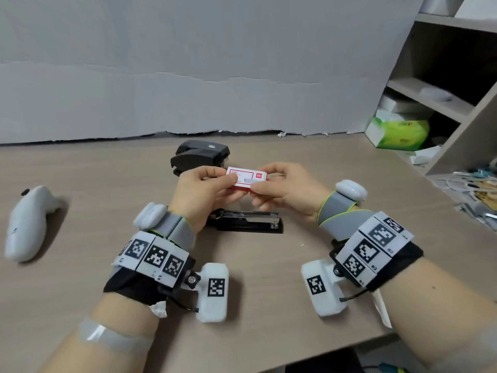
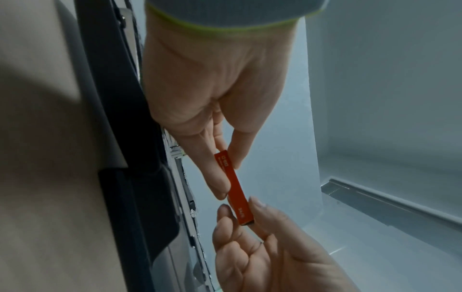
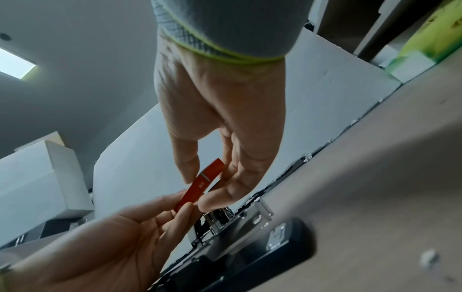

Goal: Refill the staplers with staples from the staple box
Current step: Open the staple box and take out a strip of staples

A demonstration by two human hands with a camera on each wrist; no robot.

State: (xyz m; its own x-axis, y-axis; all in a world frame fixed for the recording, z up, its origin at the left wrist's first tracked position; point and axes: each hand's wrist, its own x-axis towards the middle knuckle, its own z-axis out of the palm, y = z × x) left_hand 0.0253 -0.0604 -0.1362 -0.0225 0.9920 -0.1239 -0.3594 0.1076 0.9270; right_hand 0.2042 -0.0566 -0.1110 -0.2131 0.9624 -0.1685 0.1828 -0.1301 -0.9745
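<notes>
Your left hand [image 1: 200, 193] and right hand [image 1: 285, 189] both pinch the staple box [image 1: 246, 179] above the opened stapler [image 1: 248, 220] on the desk [image 1: 349, 184].

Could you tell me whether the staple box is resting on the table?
No, both the left hand and right hand hold the staple box above the table.

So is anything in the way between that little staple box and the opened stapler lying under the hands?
Nothing visible: the staple box hangs pinched between both hands directly above the open stapler, with only air between them.
</notes>
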